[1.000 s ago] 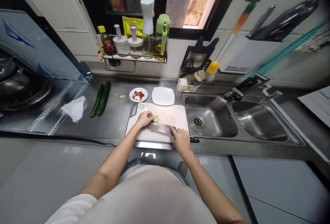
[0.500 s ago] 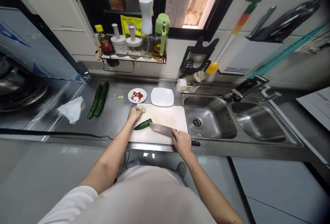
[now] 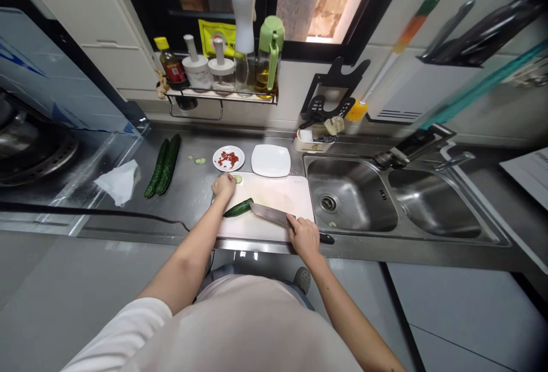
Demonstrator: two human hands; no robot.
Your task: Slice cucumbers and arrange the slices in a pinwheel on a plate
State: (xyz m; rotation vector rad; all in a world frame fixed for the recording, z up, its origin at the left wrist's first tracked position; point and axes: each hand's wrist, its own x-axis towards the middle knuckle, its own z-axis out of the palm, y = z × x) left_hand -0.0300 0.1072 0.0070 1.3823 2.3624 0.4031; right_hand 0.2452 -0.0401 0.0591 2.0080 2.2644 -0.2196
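My left hand is closed at the far left corner of the white cutting board, its fingertips against pale green cucumber slices. What lies under those fingers is hidden. My right hand is wrapped round a kitchen knife, whose black handle end sticks out to the right of it. The blade lies low over the board and points left. Its tip touches or nearly touches the cut end of a piece of dark green cucumber on the board.
Behind the board are a small plate of chopped red pieces and a white square plate. Two whole cucumbers and a crumpled white cloth or paper lie to the left. A double sink adjoins the board's right side.
My left hand has shifted slightly, now covering one of the two slices at the board's corner. The knife and cucumber piece have barely moved; the view has turned a little.
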